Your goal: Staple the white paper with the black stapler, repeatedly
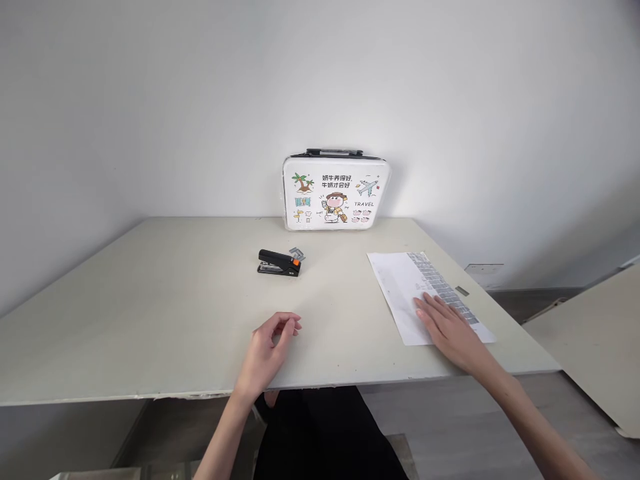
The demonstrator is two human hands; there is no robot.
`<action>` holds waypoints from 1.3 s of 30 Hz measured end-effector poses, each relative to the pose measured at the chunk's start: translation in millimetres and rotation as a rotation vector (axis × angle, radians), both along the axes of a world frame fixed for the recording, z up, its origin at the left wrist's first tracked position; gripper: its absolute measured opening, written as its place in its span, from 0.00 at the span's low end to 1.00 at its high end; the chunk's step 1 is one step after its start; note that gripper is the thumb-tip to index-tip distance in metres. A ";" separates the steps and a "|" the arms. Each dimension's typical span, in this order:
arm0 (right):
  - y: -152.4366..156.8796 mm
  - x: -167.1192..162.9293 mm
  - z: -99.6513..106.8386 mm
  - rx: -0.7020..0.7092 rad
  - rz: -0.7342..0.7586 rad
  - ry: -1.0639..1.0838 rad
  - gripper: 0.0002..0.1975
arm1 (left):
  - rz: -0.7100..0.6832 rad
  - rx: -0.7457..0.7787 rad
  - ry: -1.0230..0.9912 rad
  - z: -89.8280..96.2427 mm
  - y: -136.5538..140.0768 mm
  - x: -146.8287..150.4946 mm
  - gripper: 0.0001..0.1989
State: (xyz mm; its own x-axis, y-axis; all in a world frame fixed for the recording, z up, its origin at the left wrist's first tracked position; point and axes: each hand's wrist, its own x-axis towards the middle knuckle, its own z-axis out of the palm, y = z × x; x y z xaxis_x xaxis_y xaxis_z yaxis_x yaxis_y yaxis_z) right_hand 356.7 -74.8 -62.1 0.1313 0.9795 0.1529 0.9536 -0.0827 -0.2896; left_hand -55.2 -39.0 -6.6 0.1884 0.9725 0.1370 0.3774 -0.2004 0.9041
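Note:
My right hand [447, 328] lies flat on a sheet of printed paper [403, 300], its fingers stretched out over the text. A dark printed block runs along the paper's right side; whether there is more than one sheet I cannot tell. My left hand [270, 347] rests near the table's front edge with fingers curled in and the thumb against them. Nothing shows in it. Beyond that hand a black stapler [279, 263] with an orange part lies on its base, jaw pointing left. Several grey staple strips [297, 254] lie right behind it.
A white case [336, 193] with cartoon prints and a black handle stands upright against the wall at the back of the pale table [165, 300]. A small grey strip [462, 291] lies beside the paper near the right edge. Another pale panel [590, 340] stands farther right.

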 end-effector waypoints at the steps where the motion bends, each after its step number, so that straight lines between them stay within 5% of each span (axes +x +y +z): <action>1: -5.1 -6.3 -0.3 -0.003 0.002 -0.019 0.30 | 0.000 0.002 0.004 -0.2 0.3 0.0 0.16; 6: -43.6 -73.8 24.8 -0.016 0.088 -0.008 0.28 | 0.012 0.034 0.074 -0.3 2.2 2.3 0.17; 11: -70.3 -126.7 61.7 -0.035 0.223 0.222 0.24 | -0.143 0.307 0.305 -1.1 1.3 12.9 0.15; 17: -46.1 -107.9 53.2 -0.048 0.206 0.166 0.27 | -0.393 0.392 0.646 -3.5 -3.3 27.1 0.25; 22: -38.1 -113.1 36.9 -0.081 0.331 0.103 0.26 | -0.278 0.433 0.708 -4.7 -4.6 24.9 0.26; 29: -41.5 -164.6 49.1 -0.151 0.516 0.303 0.26 | -0.172 0.352 0.803 -18.1 10.8 13.5 0.31; 39: -20.2 -123.7 40.1 -0.034 0.307 0.476 0.22 | -0.260 0.343 0.792 -12.0 68.2 -10.7 0.27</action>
State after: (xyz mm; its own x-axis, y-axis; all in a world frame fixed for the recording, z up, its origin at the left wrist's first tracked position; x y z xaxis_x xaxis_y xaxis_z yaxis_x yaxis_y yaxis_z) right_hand 233.0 -95.1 -22.0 -0.1138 0.9869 0.1144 0.7000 0.1613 -0.6957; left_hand -65.9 29.1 -18.6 0.5590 0.8158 0.1485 0.7696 -0.5771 0.2734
